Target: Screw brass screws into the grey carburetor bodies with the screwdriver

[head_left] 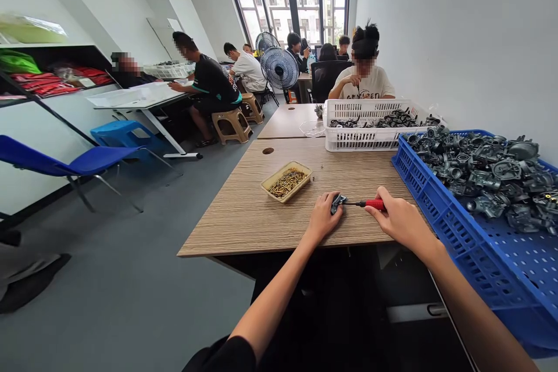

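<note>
My left hand (pixel 324 216) is closed around a small grey metal carburetor part (pixel 338 204), pressing it to the wood-grain table (pixel 235 209). My right hand (pixel 399 216) grips the red handle of a screwdriver (pixel 374 204). Its dark shaft points left and its tip meets the part; whether it sits in a screw is too small to tell. Just beyond my left hand stands a cream tray (pixel 281 197) holding many small brass-coloured pieces (pixel 288 182). A couple of tiny metal bits lie on the table near the tray's right side.
At my right, a blue crate (pixel 453 244) is heaped with grey carburetor bodies (pixel 492 171). A white crate (pixel 361 140) of dark parts stands at the table's far end, with a person (pixel 366 70) seated behind it. A blue chair (pixel 87 160) and fans (pixel 279 68) are farther off.
</note>
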A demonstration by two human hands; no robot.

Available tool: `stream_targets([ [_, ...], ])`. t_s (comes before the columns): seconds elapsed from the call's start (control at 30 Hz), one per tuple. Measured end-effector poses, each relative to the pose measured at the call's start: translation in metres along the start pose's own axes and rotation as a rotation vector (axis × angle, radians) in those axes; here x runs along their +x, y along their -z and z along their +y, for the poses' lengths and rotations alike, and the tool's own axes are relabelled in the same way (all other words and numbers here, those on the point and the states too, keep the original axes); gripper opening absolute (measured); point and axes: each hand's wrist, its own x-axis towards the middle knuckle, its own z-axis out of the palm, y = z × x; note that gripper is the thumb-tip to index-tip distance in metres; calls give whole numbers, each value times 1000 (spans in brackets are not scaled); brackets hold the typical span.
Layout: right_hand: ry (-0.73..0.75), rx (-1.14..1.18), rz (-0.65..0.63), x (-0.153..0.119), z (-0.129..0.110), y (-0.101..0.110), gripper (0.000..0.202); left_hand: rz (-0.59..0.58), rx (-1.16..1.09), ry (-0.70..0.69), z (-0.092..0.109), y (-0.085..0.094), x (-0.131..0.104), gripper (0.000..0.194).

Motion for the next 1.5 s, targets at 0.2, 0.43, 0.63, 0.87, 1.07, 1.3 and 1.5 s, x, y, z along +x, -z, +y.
stream_targets([
  [0.2, -29, -61, 18, 0, -2, 1, 28, 0, 3, -3, -2, -1, 0, 39],
  [0.43, -18, 54, 26, 1, 1, -2, 22, 6, -1, -10, -3, -2, 0, 40],
  [0.63, 81, 172, 8, -1, 3, -2, 18, 13, 7, -4, -1, -2, 0, 39],
  [0.87, 104, 217, -7, -3, 3, 0, 16, -2, -5, 4, 0, 0, 0, 39],
  [1.07, 98, 224, 9, 0, 2, -1, 12, -2, -4, 11, 0, 0, 0, 39],
  [1.3, 104, 147, 24, -1, 2, -2, 15, 1, 11, 11, 0, -1, 0, 39],
  [1.5, 64, 85, 28, 0, 2, -2, 15, -11, 8, 10, -1, -1, -1, 40],
])
